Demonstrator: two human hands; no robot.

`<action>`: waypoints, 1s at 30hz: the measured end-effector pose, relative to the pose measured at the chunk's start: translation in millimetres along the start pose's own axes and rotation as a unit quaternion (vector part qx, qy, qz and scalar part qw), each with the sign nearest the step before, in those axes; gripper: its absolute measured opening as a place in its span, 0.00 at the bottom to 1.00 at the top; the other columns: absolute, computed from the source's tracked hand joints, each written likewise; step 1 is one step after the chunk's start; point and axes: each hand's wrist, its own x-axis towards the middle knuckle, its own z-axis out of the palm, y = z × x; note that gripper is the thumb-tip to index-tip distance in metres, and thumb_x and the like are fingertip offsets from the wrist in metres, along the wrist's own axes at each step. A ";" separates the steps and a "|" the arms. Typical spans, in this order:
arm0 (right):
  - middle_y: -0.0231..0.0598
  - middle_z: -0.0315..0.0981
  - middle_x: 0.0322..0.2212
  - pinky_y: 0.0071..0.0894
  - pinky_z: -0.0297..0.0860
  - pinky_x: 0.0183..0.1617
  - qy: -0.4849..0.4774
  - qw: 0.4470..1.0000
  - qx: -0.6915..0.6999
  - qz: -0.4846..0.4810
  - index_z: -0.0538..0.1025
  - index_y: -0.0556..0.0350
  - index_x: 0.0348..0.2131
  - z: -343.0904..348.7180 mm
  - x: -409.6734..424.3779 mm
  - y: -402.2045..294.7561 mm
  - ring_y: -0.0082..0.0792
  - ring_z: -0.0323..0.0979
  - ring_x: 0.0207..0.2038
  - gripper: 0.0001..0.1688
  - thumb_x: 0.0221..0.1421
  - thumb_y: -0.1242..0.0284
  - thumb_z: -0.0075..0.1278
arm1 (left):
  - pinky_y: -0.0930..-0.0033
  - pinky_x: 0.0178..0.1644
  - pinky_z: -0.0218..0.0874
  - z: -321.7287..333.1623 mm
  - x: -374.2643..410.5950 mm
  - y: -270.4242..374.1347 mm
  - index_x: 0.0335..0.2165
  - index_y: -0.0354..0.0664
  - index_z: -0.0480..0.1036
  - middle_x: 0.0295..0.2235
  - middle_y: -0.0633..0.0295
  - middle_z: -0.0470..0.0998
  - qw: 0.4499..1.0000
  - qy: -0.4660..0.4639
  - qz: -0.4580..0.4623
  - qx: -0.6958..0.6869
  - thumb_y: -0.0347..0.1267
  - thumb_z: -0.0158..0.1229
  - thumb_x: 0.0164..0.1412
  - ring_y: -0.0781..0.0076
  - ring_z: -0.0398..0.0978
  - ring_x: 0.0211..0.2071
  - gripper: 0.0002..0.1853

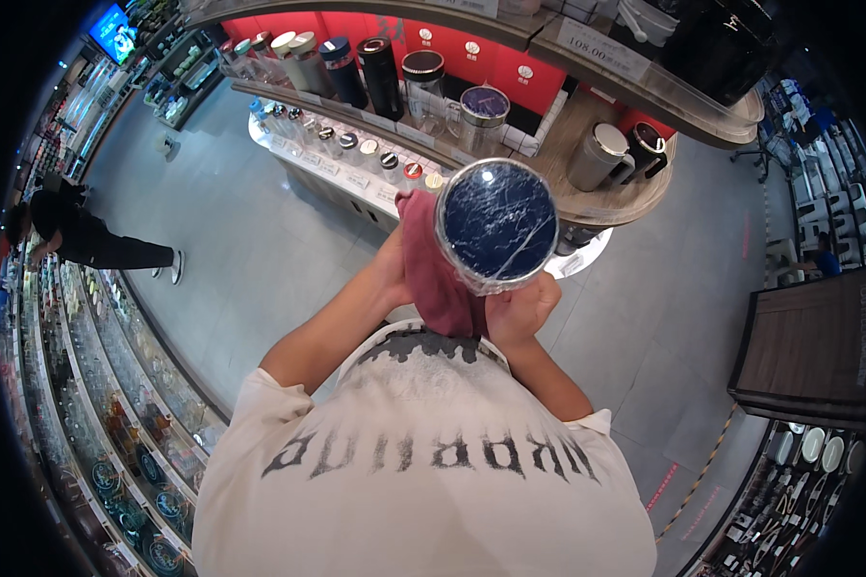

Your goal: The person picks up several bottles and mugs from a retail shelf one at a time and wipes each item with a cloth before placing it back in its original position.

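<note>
A round container with a dark blue lid and a silver rim (499, 222), its top covered in crinkled clear plastic film, is held up in front of my chest. A dark red cloth (440, 278) hangs along its left side. My left hand (398, 267) grips the cloth against the container; its fingers are mostly hidden behind the fabric. My right hand (525, 306) is closed at the near lower edge of the container, touching it and the cloth's right edge. The container's body is hidden beneath the lid.
Ahead, a wooden shelf (577, 209) holds a glass mug with a purple lid (482, 108), tumblers and two handled mugs. A white lower shelf (346, 177) bears small lidded jars. Glassware shelves (94, 375) curve along the left, where a person (79, 223) stands. A dark wooden cabinet (801, 346) is at right.
</note>
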 end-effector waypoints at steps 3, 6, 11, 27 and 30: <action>0.29 0.68 0.17 0.20 0.61 0.26 -0.022 0.992 -0.107 -0.061 0.71 0.62 0.20 3.5 5.1 -3.2 0.18 0.65 0.22 0.21 0.62 0.66 0.43 | 0.59 0.51 0.67 -20.7 7.8 -3.0 0.48 0.41 0.70 0.46 0.56 0.76 0.998 0.044 0.034 0.021 0.49 0.48 0.64 0.65 0.74 0.46 0.25; 0.31 0.67 0.14 0.21 0.56 0.23 -0.098 0.971 -0.216 -0.032 0.71 0.64 0.18 -9.8 5.3 -2.1 0.18 0.61 0.19 0.24 0.62 0.65 0.41 | 0.62 0.44 0.71 -30.9 13.1 -0.1 0.45 0.38 0.71 0.42 0.55 0.77 0.994 0.097 0.045 0.023 0.43 0.50 0.65 0.67 0.77 0.40 0.20; 0.35 0.63 0.16 0.25 0.56 0.24 -0.082 0.971 -0.200 0.104 0.71 0.66 0.23 -16.2 4.6 -11.0 0.25 0.58 0.19 0.21 0.63 0.68 0.38 | 0.62 0.43 0.71 -41.8 9.7 -1.9 0.43 0.38 0.71 0.39 0.57 0.77 0.994 0.109 0.001 0.000 0.41 0.48 0.65 0.67 0.76 0.39 0.18; 0.26 0.58 0.13 0.21 0.50 0.22 0.066 0.988 -0.105 0.094 0.66 0.58 0.15 -20.1 7.0 -16.9 0.17 0.52 0.17 0.19 0.59 0.74 0.36 | 0.55 0.58 0.60 -16.0 13.3 -6.5 0.56 0.40 0.61 0.53 0.54 0.69 0.998 -0.051 -0.030 0.007 0.46 0.51 0.63 0.60 0.68 0.53 0.29; 0.25 0.63 0.13 0.20 0.52 0.23 0.082 0.986 -0.075 0.125 0.68 0.57 0.13 -16.9 8.2 -24.5 0.16 0.57 0.19 0.21 0.58 0.72 0.38 | 0.60 0.50 0.67 3.9 12.8 -2.1 0.54 0.40 0.63 0.49 0.53 0.73 0.994 -0.044 -0.060 0.078 0.43 0.49 0.65 0.62 0.73 0.47 0.25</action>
